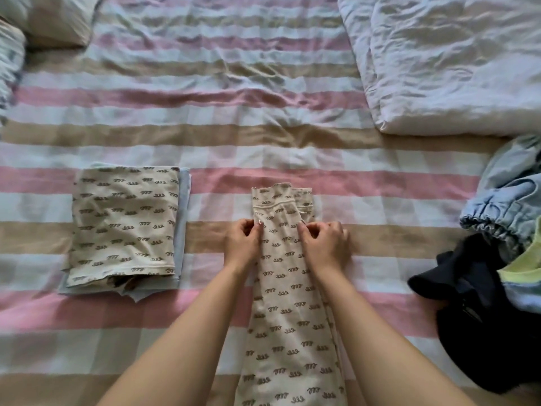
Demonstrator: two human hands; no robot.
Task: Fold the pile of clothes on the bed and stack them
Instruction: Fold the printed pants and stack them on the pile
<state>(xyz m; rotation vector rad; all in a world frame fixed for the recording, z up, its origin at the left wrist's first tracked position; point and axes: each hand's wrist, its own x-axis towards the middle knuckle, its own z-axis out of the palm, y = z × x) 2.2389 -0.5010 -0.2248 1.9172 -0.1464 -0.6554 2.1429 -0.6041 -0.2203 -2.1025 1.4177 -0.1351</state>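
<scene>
A long beige garment (288, 303) with small dark squiggle prints lies lengthwise on the bed in front of me, folded into a narrow strip with its cuffed end pointing away. My left hand (243, 241) pinches its left edge near the far end. My right hand (323, 244) pinches the right edge at the same height. To the left sits a stack of folded clothes (124, 224): a matching printed piece on top of a light blue one. At the right edge lies the unfolded pile (494, 288) with light blue denim, a dark navy piece and something pale yellow.
The bed sheet (205, 112) has wide pink, beige and pale blue stripes and is wrinkled. A folded white duvet (450, 60) fills the far right corner. A pillow (55, 19) lies at the far left, with striped fabric (8, 63) beside it.
</scene>
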